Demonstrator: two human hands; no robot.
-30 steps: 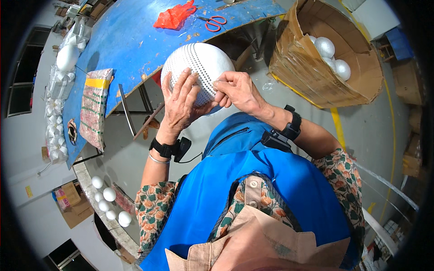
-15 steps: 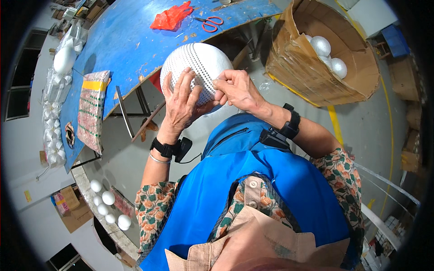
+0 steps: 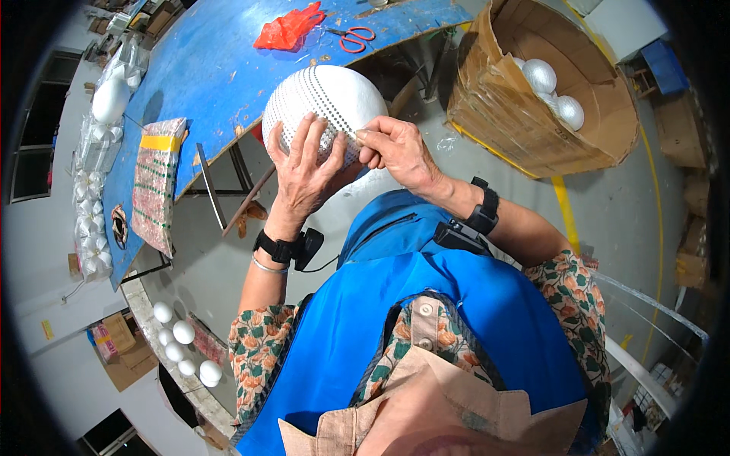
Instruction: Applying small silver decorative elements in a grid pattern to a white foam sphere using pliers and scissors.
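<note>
While the left hand (image 3: 302,181) grips the ball (image 3: 346,97), seemingly steadying it, the right hand (image 3: 401,154) pinches at its near side

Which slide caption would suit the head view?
Left hand on a dotted white ball, right hand pinching at its surface, near a blue table.

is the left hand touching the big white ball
Touching: the head view shows the left hand with its spread fingers lying over the dotted surface of the big white ball, no gap between.
</note>
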